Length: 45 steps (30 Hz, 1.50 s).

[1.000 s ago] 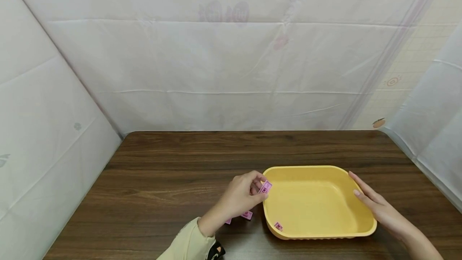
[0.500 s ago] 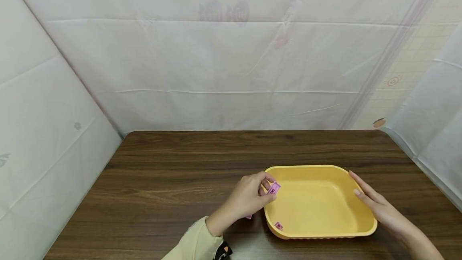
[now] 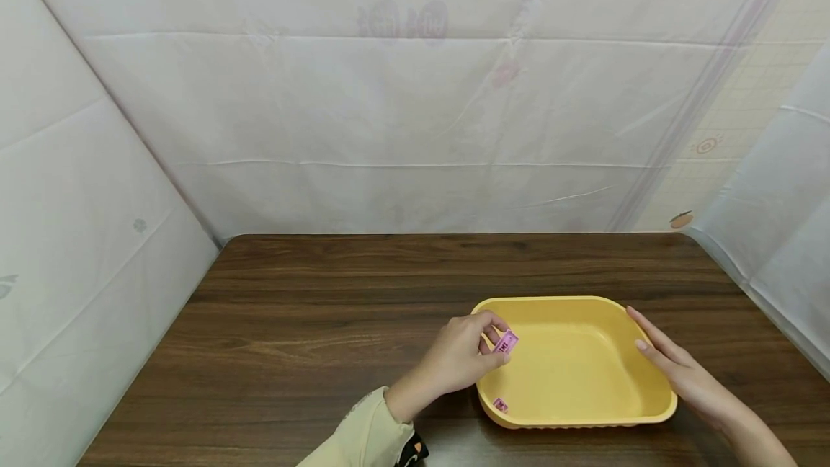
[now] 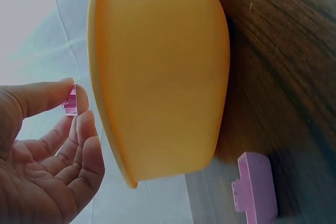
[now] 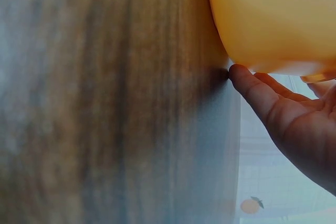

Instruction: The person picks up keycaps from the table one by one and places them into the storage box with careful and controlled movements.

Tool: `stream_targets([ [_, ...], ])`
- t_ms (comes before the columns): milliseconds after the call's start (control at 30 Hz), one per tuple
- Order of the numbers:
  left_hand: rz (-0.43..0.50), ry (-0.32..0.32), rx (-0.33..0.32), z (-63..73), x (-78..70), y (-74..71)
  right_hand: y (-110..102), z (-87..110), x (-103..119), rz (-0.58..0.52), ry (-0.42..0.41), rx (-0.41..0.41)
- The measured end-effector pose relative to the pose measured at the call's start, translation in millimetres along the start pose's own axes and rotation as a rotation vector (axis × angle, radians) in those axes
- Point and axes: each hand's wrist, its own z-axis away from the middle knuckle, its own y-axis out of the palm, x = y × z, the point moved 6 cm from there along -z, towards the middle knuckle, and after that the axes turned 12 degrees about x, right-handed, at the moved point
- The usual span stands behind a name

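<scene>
In the head view my left hand (image 3: 467,352) is over the near-left rim of a yellow plastic tub (image 3: 577,366). Thumb and fingertips pinch a small pink plastic piece (image 3: 506,342) with dark marks on its face. The left wrist view shows this pink piece (image 4: 71,102) edge-on, beside the tub's rim. Inside the tub, at its near-left corner, lies another small pink piece (image 3: 501,405). My right hand (image 3: 681,373) holds the tub's right side, thumb over the rim and fingers along the outer wall.
A further pink piece (image 4: 257,187) lies on the dark wooden table (image 3: 311,323) beside the tub, hidden behind the left arm in the head view. White printed sheets (image 3: 415,128) hang behind the table and along its sides.
My left hand has moved right with the pink piece, from the tub's left rim to just over its inside. The right hand and the tub stay nearly where they were.
</scene>
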Motion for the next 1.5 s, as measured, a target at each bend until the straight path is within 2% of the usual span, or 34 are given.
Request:
stream_targets([
  [633, -0.064, 0.026, 0.029, -12.3, -10.0, 14.3, -0.5, 1.5, -1.8, 0.030, 0.038, -0.014],
  [933, -0.088, 0.021, 0.037, -15.3, -9.1, 19.4, 2.6, 0.7, 0.8, -0.023, 0.011, 0.004],
  [1167, -0.126, 0.036, 0.034, -14.4, -5.8, 17.5, 2.9, 0.1, 0.9, 0.002, 0.022, -0.010],
  [1500, -0.074, 0.036, 0.023, -11.9, -3.1, 12.0, 0.2, -0.8, 0.7, 0.008, 0.019, -0.005],
])
